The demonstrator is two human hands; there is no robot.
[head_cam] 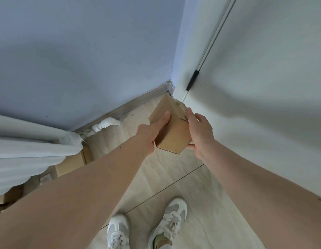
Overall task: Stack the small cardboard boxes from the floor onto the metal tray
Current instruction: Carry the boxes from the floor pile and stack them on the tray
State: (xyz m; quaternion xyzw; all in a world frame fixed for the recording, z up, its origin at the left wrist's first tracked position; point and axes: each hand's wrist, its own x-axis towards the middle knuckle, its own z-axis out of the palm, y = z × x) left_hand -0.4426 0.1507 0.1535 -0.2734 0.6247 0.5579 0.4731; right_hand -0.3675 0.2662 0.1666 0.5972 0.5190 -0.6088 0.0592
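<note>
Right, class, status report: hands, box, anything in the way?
Left hand and right hand grip small brown cardboard box, held aloft. Metal tray not in view. Nothing blocking.

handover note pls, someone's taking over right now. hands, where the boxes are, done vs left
Left hand: grips the left side of the small cardboard box, thumb flat on its top.
Right hand: grips the box's right side.
The box is held in the air, near the room corner.
More cardboard boxes lie at left, partly under white fabric.
Metal tray: not in view, so what is already stacked cannot be told.
Left: carry this box to the tray, stack it, fetch the rest.
</note>
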